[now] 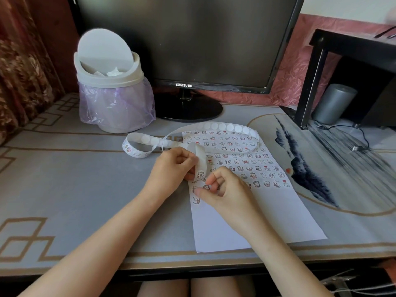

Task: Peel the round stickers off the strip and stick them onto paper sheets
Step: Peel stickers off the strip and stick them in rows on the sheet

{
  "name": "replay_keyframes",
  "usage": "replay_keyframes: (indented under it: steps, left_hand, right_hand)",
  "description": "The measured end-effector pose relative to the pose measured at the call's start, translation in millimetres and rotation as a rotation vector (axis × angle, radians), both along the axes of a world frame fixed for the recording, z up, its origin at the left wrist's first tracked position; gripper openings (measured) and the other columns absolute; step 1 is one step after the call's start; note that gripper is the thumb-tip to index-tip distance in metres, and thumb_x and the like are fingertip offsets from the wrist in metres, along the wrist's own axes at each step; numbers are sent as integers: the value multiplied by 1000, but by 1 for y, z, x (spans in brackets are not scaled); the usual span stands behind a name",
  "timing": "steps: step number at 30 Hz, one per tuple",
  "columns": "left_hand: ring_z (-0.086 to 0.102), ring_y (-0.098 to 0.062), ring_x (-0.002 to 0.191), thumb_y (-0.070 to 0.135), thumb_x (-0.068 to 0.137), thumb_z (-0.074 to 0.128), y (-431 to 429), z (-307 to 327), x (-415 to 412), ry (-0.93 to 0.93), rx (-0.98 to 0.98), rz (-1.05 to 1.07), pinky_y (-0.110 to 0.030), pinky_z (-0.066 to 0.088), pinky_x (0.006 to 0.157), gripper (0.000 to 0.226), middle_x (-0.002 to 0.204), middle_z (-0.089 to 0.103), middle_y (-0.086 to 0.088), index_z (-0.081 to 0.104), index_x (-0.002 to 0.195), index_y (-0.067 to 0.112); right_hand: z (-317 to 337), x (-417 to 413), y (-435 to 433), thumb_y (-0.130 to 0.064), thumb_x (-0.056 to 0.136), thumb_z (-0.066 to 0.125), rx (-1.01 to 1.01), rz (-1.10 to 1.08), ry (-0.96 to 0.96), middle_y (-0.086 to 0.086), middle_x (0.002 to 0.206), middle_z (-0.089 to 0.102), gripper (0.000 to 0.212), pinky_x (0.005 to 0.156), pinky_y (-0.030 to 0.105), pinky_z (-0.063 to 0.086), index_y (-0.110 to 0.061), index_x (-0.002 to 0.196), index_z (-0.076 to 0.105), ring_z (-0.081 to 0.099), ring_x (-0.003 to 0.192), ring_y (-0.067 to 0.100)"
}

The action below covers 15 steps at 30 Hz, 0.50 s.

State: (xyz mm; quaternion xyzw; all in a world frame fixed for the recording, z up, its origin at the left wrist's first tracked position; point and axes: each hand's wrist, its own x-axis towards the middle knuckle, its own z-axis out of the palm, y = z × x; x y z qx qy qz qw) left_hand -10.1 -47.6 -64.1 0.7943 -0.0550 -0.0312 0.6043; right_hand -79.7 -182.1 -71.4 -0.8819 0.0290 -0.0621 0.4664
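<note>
desk work: a person seated at a grey patterned surface (pixel 75 179) bends over a white paper sheet (pixel 246 221) lying flat before them, its far half filled with rows of small round cartoon stickers (pixel 240 161), its near half bare. the left hand (pixel 171 166) is at the sheet's left edge, its fingers (pixel 184 159) curled and pinching the near end of a long white strip (pixel 222 127). the end bends downward over the sheet and shows a cartoon face (pixel 200 175) at its tip. from the hand the strip arcs over the sheet's far end, blank rounds showing along it. it then runs back and curls into a loose loop just off the sheet's far left corner. the right hand (pixel 222 189) hangs low over the sheet's left part, just on the near side of the strip's tip. its fingers are curled, the thumb and forefinger (pixel 212 180) drawn close about one small sticker. it cannot be told whether they pinch that sticker or it already lies on the paper. beyond the sheet's far left corner stands a white bin (pixel 111 82) with a lilac bag and a tilted lid. a dark monitor (pixel 188 39) stands beyond the sheet's far edge. to the far right of the sheet are a black stand (pixel 342 43), a grey cylinder (pixel 334 103) under it and a thin cable (pixel 362 138).
</note>
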Motion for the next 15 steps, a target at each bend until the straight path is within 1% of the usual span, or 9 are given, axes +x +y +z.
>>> replay_keyframes:
  steps: [2, 4, 6, 8, 10, 12, 15]
  left_hand:
    - [65, -8, 55, 17, 91, 60, 0, 0, 0, 0, 4, 1, -30, 57, 73, 12, 66, 68, 1, 65, 86, 8]
    - [65, -7, 54, 16, 91, 60, 0, 0, 0, -1, 6, 1, -28, 57, 71, 12, 65, 68, 2, 65, 86, 8]
    - [64, -6, 53, 16, 92, 59, 0, 1, 0, -1, 4, 0, -23, 56, 67, 12, 65, 67, 2, 65, 85, 7]
    - [63, -6, 52, 14, 92, 59, 0, 1, -1, 0, -9, -3, -18, 56, 62, 11, 65, 67, 0, 65, 84, 7]
    - [63, -7, 52, 14, 92, 59, 0, 1, -1, 0, -11, -3, -20, 56, 64, 11, 65, 67, 1, 65, 85, 7]
    - [64, -8, 54, 15, 92, 59, 0, 0, 0, 1, -7, -1, -26, 57, 69, 12, 65, 67, 1, 65, 85, 7]
    - [64, -8, 53, 17, 92, 59, 0, 1, -1, -4, -9, 3, -27, 57, 68, 12, 65, 67, 1, 64, 84, 10]
  right_hand:
    - [2, -1, 3, -38, 74, 76, -126, -8, 0, -11, 76, 53, 28, 65, 23, 40, -28, 83, 51, 50, 67, 1]
    - [3, -2, 4, -37, 77, 74, -182, -11, -8, -12, 77, 53, 25, 63, 21, 39, -29, 85, 51, 49, 67, -1]
    - [2, -1, 2, -31, 80, 72, -153, -6, -16, -11, 75, 53, 20, 64, 23, 39, -29, 83, 52, 47, 62, 0]
    - [1, 0, 0, -26, 80, 72, -83, -2, -12, -11, 72, 52, 19, 66, 25, 40, -27, 80, 53, 46, 59, 1]
    - [2, -1, -1, -28, 76, 76, -7, 16, 16, -11, 71, 53, 22, 66, 26, 41, -26, 79, 55, 45, 59, 2]
    - [3, -2, -3, -29, 72, 80, 6, 53, 52, -10, 74, 53, 27, 66, 24, 40, -27, 81, 55, 45, 60, 2]
    - [4, -2, -4, -20, 80, 73, -53, 75, 47, -11, 72, 52, 22, 66, 22, 41, -29, 79, 53, 48, 60, 1]
